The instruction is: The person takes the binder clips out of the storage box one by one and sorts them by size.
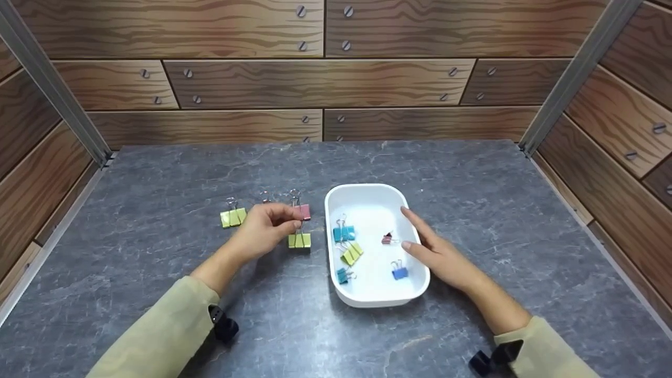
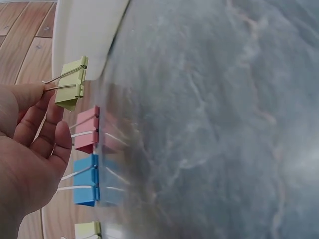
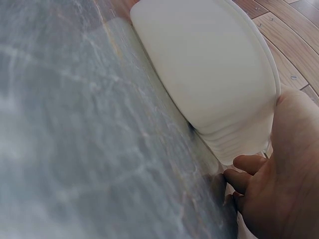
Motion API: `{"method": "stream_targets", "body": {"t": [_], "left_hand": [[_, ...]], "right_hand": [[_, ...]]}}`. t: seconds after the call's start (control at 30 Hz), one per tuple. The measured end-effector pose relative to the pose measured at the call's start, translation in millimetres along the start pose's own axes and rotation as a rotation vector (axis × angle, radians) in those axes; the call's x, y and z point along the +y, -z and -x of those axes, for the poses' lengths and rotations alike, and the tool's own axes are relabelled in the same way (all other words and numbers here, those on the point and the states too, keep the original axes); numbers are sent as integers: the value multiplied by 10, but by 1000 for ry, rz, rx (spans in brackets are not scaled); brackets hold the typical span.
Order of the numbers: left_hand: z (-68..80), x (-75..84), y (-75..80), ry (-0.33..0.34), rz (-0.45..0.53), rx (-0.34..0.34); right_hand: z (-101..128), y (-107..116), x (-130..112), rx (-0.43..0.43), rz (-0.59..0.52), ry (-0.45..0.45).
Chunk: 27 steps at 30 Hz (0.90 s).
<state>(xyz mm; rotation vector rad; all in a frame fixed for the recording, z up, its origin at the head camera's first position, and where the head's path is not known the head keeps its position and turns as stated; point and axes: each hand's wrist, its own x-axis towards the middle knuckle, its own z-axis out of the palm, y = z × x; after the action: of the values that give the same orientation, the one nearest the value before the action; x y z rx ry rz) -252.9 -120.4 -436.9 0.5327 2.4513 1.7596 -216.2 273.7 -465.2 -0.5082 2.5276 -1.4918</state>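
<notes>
My left hand [image 1: 293, 224] pinches the wire handles of a yellow-green binder clip [image 1: 299, 240] just left of a white tray [image 1: 367, 302]. In the left wrist view the left hand [image 2: 47, 89] holds that yellow-green clip [image 2: 72, 84] beside the tray's wall [image 2: 84, 30]. I cannot tell whether the clip touches the table. A pink clip [image 1: 303, 211] stands just behind it. My right hand [image 1: 407, 228] rests with straight fingers on the tray's right rim and holds nothing. Its fingertips [image 3: 244, 172] show against the tray [image 3: 209, 74] in the right wrist view.
Another yellow-green clip [image 1: 233, 217] stands farther left on the grey table [image 1: 157, 220]. The left wrist view shows pink [image 2: 87, 129], blue [image 2: 85, 180] and yellow-green [image 2: 87, 230] clips in a row. The tray holds several clips, among them teal [image 1: 344, 232], yellow-green [image 1: 352, 253] and blue [image 1: 399, 272]. Wood-patterned walls enclose the table.
</notes>
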Motion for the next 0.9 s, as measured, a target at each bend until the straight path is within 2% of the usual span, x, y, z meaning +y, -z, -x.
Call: {"method": "stream_targets", "body": {"t": [0.37,0.73,0.9], "left_hand": [[-10,-139,-5,27,-37,3],[-16,-214,-35,10,-37,10],[-30,-198,-49,1,-43,2]], "right_hand": [[2,-6,2,4,-9,7],[0,-12,-6,-3,3,-7],[9,-4,-3,1,-2,-11]]}}
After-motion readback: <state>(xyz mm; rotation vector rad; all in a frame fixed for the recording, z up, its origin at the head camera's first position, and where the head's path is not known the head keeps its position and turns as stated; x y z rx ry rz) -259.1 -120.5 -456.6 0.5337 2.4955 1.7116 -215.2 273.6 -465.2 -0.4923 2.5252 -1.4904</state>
